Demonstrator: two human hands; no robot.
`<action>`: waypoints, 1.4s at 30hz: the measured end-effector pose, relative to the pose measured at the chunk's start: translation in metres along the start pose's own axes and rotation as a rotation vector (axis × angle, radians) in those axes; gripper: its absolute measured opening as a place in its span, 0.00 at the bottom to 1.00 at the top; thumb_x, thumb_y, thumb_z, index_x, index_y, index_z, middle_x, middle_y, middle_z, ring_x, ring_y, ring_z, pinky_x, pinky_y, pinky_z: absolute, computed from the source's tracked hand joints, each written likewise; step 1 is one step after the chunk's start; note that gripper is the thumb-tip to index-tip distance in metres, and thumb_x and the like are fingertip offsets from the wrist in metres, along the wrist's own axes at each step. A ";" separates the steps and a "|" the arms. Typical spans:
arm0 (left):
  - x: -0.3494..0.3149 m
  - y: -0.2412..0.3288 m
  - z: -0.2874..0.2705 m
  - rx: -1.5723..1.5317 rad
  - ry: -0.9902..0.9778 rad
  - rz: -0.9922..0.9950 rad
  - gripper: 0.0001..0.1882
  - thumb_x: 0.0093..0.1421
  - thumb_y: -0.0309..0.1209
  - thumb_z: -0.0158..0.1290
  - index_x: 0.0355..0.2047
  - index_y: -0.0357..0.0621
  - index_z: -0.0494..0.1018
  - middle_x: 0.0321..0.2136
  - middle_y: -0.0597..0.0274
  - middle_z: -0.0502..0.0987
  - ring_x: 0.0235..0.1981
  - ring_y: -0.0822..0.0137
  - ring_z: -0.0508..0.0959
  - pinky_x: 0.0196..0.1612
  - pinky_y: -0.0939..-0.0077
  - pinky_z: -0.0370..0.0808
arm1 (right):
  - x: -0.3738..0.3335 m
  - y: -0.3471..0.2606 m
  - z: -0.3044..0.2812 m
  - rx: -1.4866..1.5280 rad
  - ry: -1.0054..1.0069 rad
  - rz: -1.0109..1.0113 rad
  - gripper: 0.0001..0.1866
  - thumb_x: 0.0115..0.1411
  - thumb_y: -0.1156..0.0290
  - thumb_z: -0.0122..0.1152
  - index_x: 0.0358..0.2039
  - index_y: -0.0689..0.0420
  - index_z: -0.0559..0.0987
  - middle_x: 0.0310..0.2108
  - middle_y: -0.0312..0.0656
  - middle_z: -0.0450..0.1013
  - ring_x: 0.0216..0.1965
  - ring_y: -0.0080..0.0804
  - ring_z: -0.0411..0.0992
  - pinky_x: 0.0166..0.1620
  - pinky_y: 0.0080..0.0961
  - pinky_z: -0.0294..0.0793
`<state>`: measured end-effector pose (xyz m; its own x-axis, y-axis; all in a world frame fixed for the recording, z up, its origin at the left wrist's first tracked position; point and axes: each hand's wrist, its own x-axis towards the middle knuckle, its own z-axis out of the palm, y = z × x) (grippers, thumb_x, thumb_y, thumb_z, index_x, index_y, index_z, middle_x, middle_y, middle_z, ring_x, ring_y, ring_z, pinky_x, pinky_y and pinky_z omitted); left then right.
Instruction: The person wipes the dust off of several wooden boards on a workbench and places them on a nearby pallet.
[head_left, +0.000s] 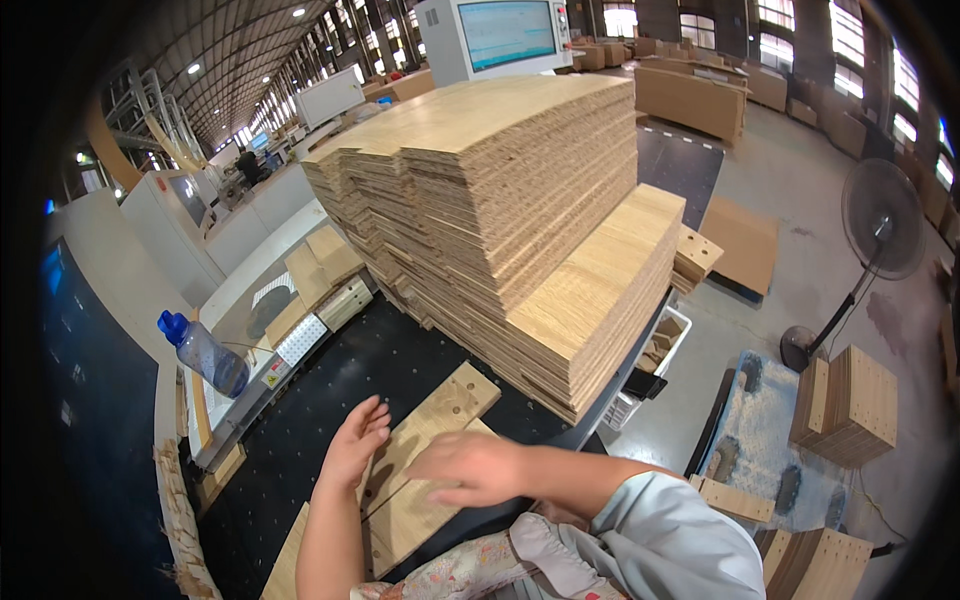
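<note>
Two wood-grain boards lie side by side on the black table (300, 420) in front of me: a board with drilled holes (465, 392) and a nearer board (405, 525). My left hand (360, 438) is raised at the left edge of the holed board, fingers loosely bent and apart, with nothing in it. Over the boards hovers my right hand (472, 468), somewhat blurred, its thumb apart from the fingers and no object in it. Whether it touches the wood I cannot tell. Part of another board (285, 560) shows beside my left forearm.
A tall stack of boards (560, 150) rises beyond my hands, with a lower stack (610, 265) against its right side. At left, a blue-capped bottle (208, 358) stands on a machine bed. To the right are a fan (880, 230) and board piles (850, 405) on a blue pallet.
</note>
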<state>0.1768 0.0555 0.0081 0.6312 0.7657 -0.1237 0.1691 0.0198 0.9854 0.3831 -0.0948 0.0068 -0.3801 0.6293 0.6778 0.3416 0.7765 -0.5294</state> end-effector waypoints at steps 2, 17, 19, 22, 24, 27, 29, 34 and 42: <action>0.007 0.018 0.029 0.015 -0.121 0.077 0.32 0.57 0.21 0.52 0.63 0.38 0.56 0.58 0.52 0.64 0.59 0.62 0.66 0.60 0.69 0.63 | -0.015 -0.022 -0.041 -0.158 0.218 -0.068 0.14 0.57 0.67 0.58 0.43 0.58 0.77 0.40 0.45 0.76 0.40 0.45 0.73 0.43 0.36 0.72; 0.042 0.056 0.175 0.194 -0.057 0.412 0.35 0.53 0.18 0.48 0.63 0.40 0.54 0.59 0.53 0.64 0.62 0.63 0.61 0.62 0.68 0.57 | -0.095 -0.023 -0.112 -0.629 0.790 0.284 0.20 0.47 0.76 0.63 0.43 0.64 0.75 0.41 0.51 0.73 0.45 0.50 0.70 0.49 0.39 0.69; 0.043 0.058 0.177 0.161 -0.044 0.396 0.34 0.53 0.18 0.48 0.62 0.40 0.56 0.57 0.54 0.66 0.60 0.64 0.63 0.61 0.69 0.58 | -0.097 -0.020 -0.112 -0.601 0.794 0.288 0.20 0.47 0.76 0.63 0.44 0.64 0.75 0.42 0.51 0.72 0.45 0.50 0.69 0.50 0.39 0.68; 0.044 0.061 0.179 0.096 -0.047 0.382 0.32 0.51 0.19 0.46 0.60 0.41 0.58 0.54 0.59 0.66 0.56 0.66 0.64 0.60 0.71 0.57 | -0.098 -0.018 -0.113 -0.584 0.790 0.284 0.21 0.47 0.77 0.63 0.44 0.64 0.75 0.42 0.51 0.72 0.45 0.49 0.69 0.50 0.39 0.68; 0.042 0.065 0.181 0.056 -0.047 0.372 0.31 0.49 0.20 0.46 0.58 0.42 0.61 0.51 0.63 0.67 0.52 0.69 0.65 0.57 0.74 0.58 | -0.099 -0.019 -0.113 -0.582 0.788 0.292 0.21 0.47 0.77 0.63 0.44 0.64 0.75 0.42 0.51 0.72 0.45 0.49 0.69 0.50 0.39 0.68; 0.042 0.067 0.181 -0.022 -0.082 0.338 0.31 0.49 0.21 0.46 0.57 0.43 0.61 0.50 0.63 0.67 0.50 0.70 0.64 0.56 0.75 0.59 | -0.101 -0.020 -0.113 -0.566 0.776 0.289 0.21 0.47 0.77 0.63 0.45 0.63 0.75 0.43 0.50 0.72 0.46 0.48 0.69 0.50 0.38 0.67; 0.041 0.068 0.181 -0.057 -0.084 0.331 0.31 0.48 0.21 0.46 0.56 0.43 0.62 0.47 0.64 0.67 0.47 0.71 0.64 0.54 0.76 0.59 | -0.102 -0.021 -0.111 -0.560 0.780 0.288 0.21 0.47 0.78 0.63 0.45 0.63 0.75 0.43 0.50 0.72 0.46 0.48 0.69 0.50 0.38 0.67; 0.040 0.063 0.179 -0.147 -0.081 0.330 0.29 0.49 0.20 0.46 0.55 0.40 0.63 0.45 0.64 0.67 0.44 0.72 0.65 0.52 0.77 0.62 | -0.102 -0.018 -0.104 -0.556 0.768 0.288 0.24 0.47 0.79 0.65 0.47 0.60 0.74 0.44 0.48 0.70 0.46 0.47 0.68 0.51 0.38 0.67; 0.028 0.057 0.166 -0.311 -0.114 0.291 0.22 0.56 0.23 0.50 0.52 0.39 0.65 0.40 0.66 0.70 0.41 0.73 0.69 0.47 0.78 0.66 | -0.098 -0.025 -0.088 -0.604 0.661 0.223 0.24 0.47 0.78 0.66 0.47 0.59 0.73 0.44 0.46 0.68 0.45 0.47 0.68 0.50 0.40 0.67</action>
<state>0.3297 -0.0284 0.0419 0.7010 0.6928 0.1693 -0.2530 0.0197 0.9673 0.4877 -0.1786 -0.0014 0.2527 0.4728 0.8442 0.8094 0.3747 -0.4522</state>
